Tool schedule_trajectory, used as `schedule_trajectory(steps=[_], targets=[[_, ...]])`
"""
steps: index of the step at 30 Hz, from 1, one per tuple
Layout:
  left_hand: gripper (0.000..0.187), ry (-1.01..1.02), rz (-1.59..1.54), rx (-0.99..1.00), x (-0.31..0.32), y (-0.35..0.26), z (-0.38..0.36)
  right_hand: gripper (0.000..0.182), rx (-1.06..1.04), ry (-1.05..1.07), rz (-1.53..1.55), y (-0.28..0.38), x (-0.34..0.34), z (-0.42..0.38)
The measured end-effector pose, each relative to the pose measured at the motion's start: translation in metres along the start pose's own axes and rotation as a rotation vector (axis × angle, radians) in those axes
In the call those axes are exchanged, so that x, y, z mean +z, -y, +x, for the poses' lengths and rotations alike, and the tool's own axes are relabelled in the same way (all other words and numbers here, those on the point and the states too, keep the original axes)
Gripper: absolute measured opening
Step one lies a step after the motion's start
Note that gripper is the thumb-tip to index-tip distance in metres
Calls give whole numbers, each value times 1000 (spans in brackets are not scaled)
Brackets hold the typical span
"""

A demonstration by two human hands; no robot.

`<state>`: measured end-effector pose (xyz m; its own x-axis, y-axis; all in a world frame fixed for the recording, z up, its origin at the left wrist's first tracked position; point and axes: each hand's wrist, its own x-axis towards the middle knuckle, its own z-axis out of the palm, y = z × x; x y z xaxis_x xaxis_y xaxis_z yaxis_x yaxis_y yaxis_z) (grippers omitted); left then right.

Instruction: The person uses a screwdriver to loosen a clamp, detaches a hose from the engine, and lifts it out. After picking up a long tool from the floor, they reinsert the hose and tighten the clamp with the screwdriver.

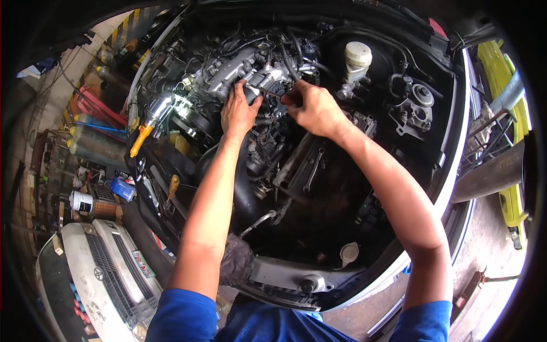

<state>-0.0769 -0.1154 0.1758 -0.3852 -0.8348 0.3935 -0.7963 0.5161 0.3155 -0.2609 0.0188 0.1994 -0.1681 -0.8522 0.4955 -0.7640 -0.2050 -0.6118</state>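
Observation:
My right hand [314, 109] is closed around the end of a slim tool that looks like a screwdriver [269, 91]. The thin metal shaft points left into the engine [231, 74]; most of the handle is hidden by my fingers. Beside the shaft's far end, my left hand [239, 113] rests against the engine parts, fingers stretched forward and thumb apart. What its fingertips touch is too small to make out. Hoses and wiring surround both hands.
A lit work lamp with a yellow handle [141, 140] lies at the left. Below my right hand is a wrench [313, 171]. A white-capped reservoir [358, 56] stands at the back. A car bumper with a grille [94, 290] is at lower left.

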Motion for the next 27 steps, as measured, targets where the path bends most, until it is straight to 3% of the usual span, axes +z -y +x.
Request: schedule_trajectory(steps=[3, 6, 7, 8, 10, 13, 16, 17, 20, 21, 22, 24, 27], targets=[[66, -5, -14, 19, 1, 3, 0, 20, -311, 16, -424, 4, -4, -8], [66, -5, -22, 22, 1, 3, 2, 19, -70, -20, -191, 0, 10, -9], [65, -2, -24, 21, 1, 1, 1, 21, 184, 42, 92, -5, 15, -2], [65, 4, -25, 10, 2, 1, -1, 25, 654, 230, 557, -3, 6, 5], [65, 3, -26, 1, 1, 0, 0, 28, 860, 375, 965, -7, -6, 5], [66, -10, -17, 41, 2, 4, 1, 26, 645, 226, 436, -1, -3, 3], [62, -38, -40, 72, 6, 8, 2, 24, -213, -77, -274, -11, 5, -7], [60, -47, -64, 61, 6, 9, 3, 24, -206, 48, -374, -2, -3, -9], [59, -35, -76, 47, 6, 10, 5, 28, -76, 64, -279, -4, 13, -10], [59, -23, -74, 48, 8, 12, 4, 29, 165, 151, -45, 7, 7, -3], [58, -30, -75, 55, 7, 12, 2, 31, 634, 354, 438, 14, -8, 5], [58, -56, -84, 81, 10, 14, 4, 31, 859, 465, 1024, 2, -12, 9], [51, -43, -70, 88, 4, 8, 0, 29, 691, 314, 407, 10, -11, 9]])
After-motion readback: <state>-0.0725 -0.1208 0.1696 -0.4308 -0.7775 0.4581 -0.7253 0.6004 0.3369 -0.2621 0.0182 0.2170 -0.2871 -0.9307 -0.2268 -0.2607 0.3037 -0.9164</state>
